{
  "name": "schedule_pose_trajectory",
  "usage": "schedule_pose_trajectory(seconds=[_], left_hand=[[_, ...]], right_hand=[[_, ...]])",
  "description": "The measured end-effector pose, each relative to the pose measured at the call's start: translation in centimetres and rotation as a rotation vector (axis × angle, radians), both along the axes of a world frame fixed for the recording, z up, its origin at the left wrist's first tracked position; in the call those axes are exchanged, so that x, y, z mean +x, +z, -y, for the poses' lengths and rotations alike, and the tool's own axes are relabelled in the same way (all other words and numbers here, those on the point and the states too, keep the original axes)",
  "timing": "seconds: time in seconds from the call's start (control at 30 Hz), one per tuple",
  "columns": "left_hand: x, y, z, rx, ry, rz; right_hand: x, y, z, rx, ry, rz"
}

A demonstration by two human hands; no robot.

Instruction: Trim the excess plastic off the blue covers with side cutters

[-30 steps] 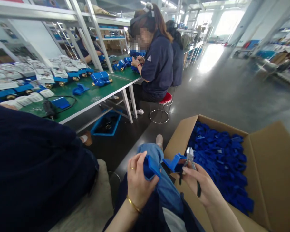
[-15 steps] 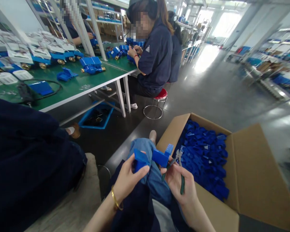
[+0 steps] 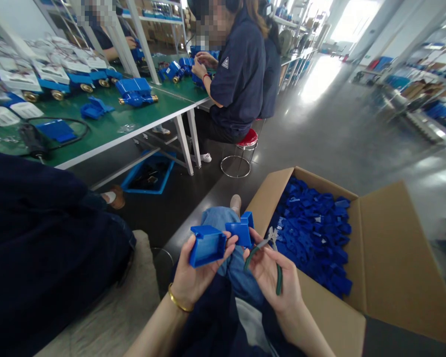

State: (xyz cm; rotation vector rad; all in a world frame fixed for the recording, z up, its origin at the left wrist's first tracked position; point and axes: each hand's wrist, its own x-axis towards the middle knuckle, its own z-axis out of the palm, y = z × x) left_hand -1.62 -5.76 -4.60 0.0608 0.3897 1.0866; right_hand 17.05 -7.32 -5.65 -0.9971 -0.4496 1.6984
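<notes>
My left hand point(image 3: 193, 275) is wrapped round a blue plastic housing point(image 3: 207, 245) held above my lap; a gold bangle sits on that wrist. My right hand point(image 3: 274, 275) grips green-handled cutting pliers point(image 3: 268, 248) and also pinches a smaller blue plastic part point(image 3: 241, 231) at its fingertips, right beside the housing. The plier jaws point toward the open cardboard box point(image 3: 386, 267) at my right, which is filled with several blue plastic parts point(image 3: 314, 233).
A green-topped workbench point(image 3: 107, 131) at left carries blue meter assemblies and white trays. A seated person in dark uniform point(image 3: 238, 74) works at its far end on a red stool point(image 3: 245, 144). A dark-clothed person point(image 3: 40, 238) sits close at my left. A blue bin point(image 3: 148, 178) lies under the bench.
The two blue parts have come closer together and the housing has turned so its open side faces me. The view has dipped slightly lower and nearer the box.
</notes>
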Motion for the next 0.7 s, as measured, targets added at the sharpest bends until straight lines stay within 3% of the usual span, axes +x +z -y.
schedule_pose_trajectory(seconds=[0.33,0.7], left_hand=[[0.4,1.2,-1.0,-0.323,0.102,0.026],[0.6,0.4,-0.6,-0.410,0.117,0.103]], right_hand=[[0.4,-0.1,-0.4,-0.034,-0.045,0.026],[1.4,0.6,0.2,0.070,-0.043,0.280]])
